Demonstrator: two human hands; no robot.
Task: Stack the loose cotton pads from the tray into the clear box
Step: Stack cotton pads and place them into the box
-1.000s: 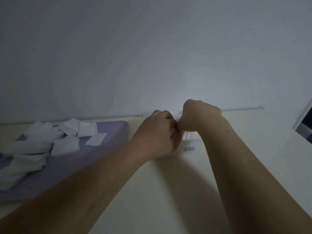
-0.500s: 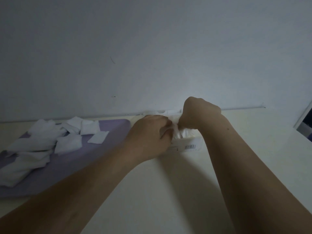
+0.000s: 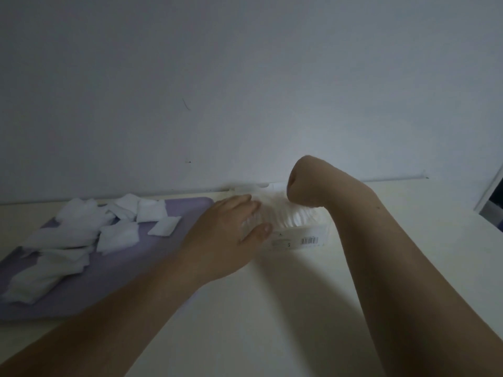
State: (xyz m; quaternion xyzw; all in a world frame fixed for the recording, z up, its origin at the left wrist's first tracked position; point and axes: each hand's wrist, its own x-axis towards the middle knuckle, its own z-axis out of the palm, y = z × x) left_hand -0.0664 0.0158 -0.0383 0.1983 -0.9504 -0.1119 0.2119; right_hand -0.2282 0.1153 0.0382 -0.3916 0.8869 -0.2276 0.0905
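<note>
Cream table [image 3: 435, 210] w/ grey wall [image 3: 245, 77] behind; white frame [image 3: 491, 190] at rt edge.

Wall [image 3: 245, 91] close behind clear box [image 3: 295, 240]

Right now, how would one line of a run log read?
left hand open at clear box | right hand over box, fingers hidden | loose pads on tray

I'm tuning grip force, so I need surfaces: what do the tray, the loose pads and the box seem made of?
Tray: matte lilac with a rounded corner and no glare, probably plastic or silicone; which is unclear. Loose pads: white, soft fibrous cotton by their rumpled, fuzzy edges. Box: thin clear plastic, likely; white pads show through its wall beside a barcode label.
</note>
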